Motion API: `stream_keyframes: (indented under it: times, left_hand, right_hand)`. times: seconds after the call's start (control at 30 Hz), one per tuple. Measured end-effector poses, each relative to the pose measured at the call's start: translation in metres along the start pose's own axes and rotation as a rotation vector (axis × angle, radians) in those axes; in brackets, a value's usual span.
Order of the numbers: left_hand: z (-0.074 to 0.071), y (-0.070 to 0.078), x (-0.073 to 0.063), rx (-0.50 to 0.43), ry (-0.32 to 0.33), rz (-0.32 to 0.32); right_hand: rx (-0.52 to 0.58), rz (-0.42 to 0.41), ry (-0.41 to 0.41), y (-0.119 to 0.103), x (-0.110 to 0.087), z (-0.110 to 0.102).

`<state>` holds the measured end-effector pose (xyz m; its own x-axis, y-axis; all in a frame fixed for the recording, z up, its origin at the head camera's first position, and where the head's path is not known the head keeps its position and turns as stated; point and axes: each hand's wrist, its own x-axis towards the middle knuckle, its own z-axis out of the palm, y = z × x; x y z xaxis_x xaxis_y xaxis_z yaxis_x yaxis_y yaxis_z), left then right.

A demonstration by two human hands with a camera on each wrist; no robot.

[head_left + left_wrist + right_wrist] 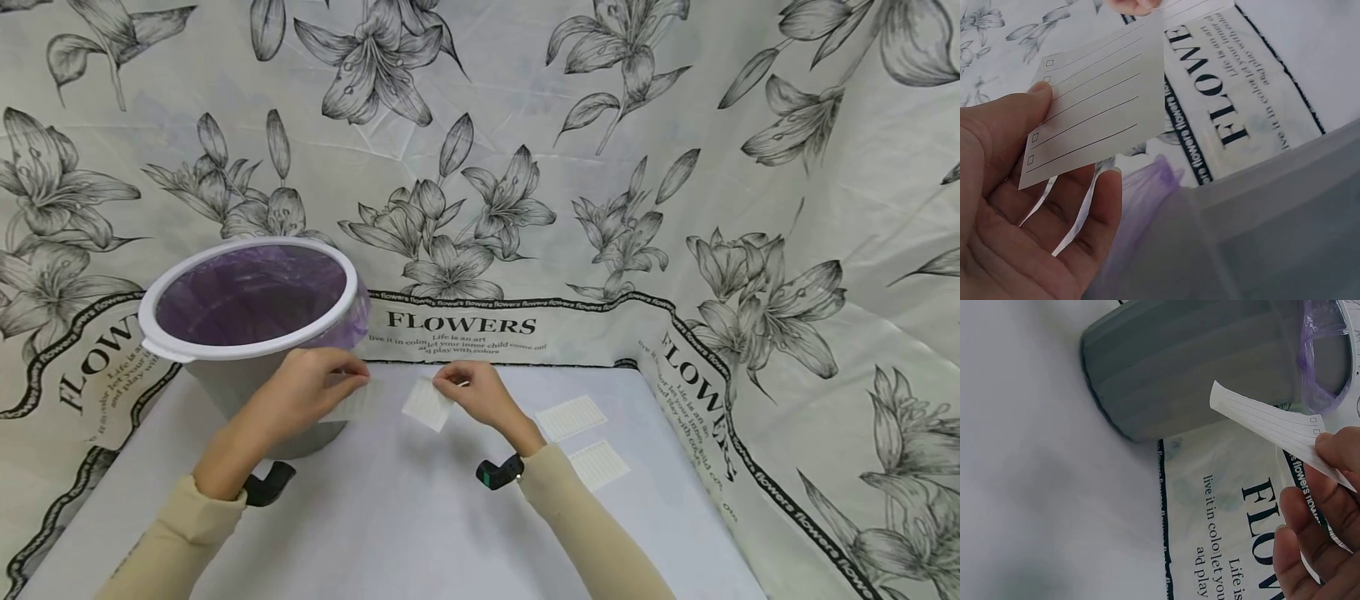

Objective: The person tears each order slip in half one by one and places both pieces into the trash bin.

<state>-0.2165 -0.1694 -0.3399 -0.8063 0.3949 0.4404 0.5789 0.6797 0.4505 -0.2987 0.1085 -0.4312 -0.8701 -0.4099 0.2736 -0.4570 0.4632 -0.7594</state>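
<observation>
My left hand (311, 387) pinches a lined paper sheet (1097, 100) with small checkboxes down one edge, between thumb and fingers, beside the bin. To its right, my right hand (480, 392) pinches a second lined sheet (427, 403) by its edge, held above the table. That sheet (1266, 422) looks slightly curved in the right wrist view. The two sheets are apart in the head view. Two more lined sheets, one farther back (572, 417) and one nearer (599, 464), lie on the table right of my right hand; my right sleeve borders the nearer one.
A grey bin (232, 387) with a white rim (150, 321) and purple liner bag (255, 292) stands at the table's back left. The white table (390, 517) meets a flower-printed cloth (510, 250) behind and at both sides.
</observation>
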Motion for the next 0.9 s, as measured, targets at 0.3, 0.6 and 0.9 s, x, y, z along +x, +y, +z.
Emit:
stream_keyframes:
  times: [0.3,0.6,0.9]
  left_hand:
    - [-0.034,0.014,0.005,0.013,0.01,0.046]
    - [-0.057,0.025,0.01,0.095,0.076,0.147]
    - [-0.077,0.028,0.017,0.164,0.122,0.218]
  right_hand:
    - [-0.001,-0.022,-0.019,-0.021,0.013,-0.007]
    - [0.023,-0.086,-0.009,-0.045,0.029,-0.009]
    - [0.027,-0.141,0.008,-0.073,0.048,-0.014]
